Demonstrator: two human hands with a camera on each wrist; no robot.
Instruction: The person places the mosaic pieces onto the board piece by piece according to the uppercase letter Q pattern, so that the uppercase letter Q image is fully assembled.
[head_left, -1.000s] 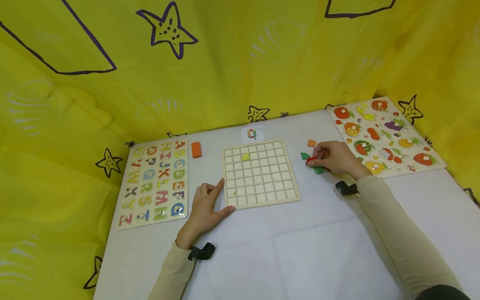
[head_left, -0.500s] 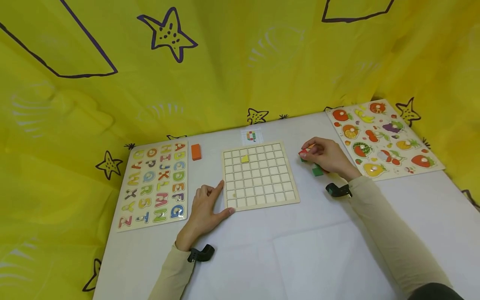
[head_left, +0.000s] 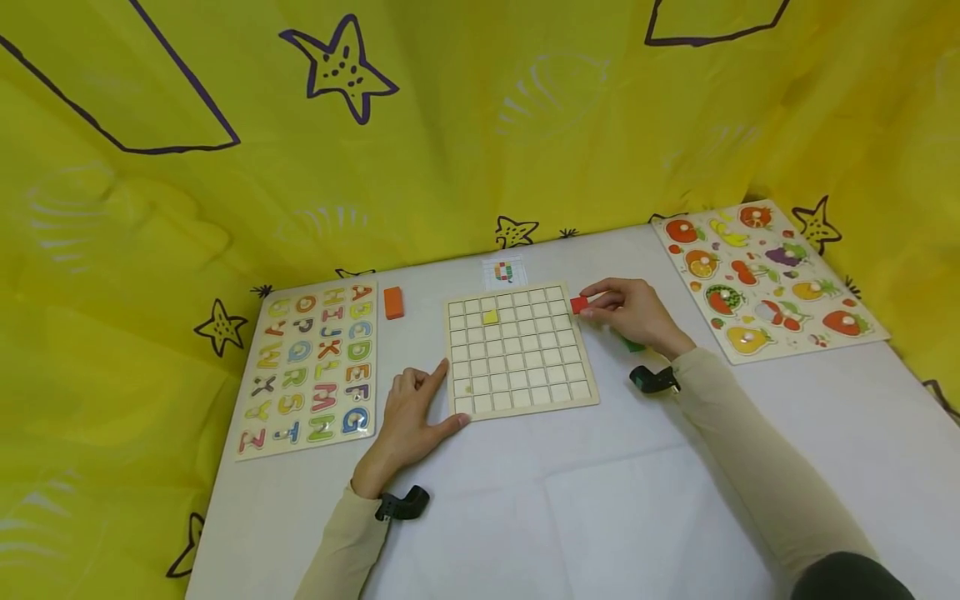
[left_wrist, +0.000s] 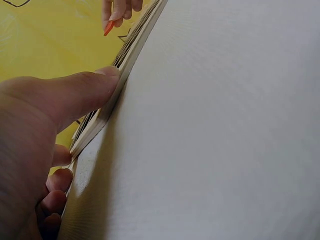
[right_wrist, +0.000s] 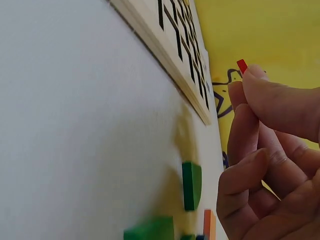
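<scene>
My right hand (head_left: 633,312) pinches a small red square tile (head_left: 579,306) between thumb and fingertips, at the upper right edge of a wooden grid board (head_left: 525,410). In the right wrist view the red tile (right_wrist: 242,66) is raised above the table, apart from the board. My left hand (head_left: 408,421) rests at the board's near left corner, its thumb against the front edge and its index finger along the left side. A yellow tile (head_left: 491,317) lies in an upper cell of the grid. Green pieces (right_wrist: 192,186) lie below the right hand, partly hidden in the head view.
A picture card (head_left: 504,272) lies behind the board, and an orange block (head_left: 393,302) to its left. The letter puzzle (head_left: 307,371) is at far left, the fruit puzzle (head_left: 772,279) at right. An orange piece (right_wrist: 209,225) stands near the green ones.
The right hand has lifted the red tile away from the loose pieces and carried it left to the board's edge. My left hand has stayed at the board's corner.
</scene>
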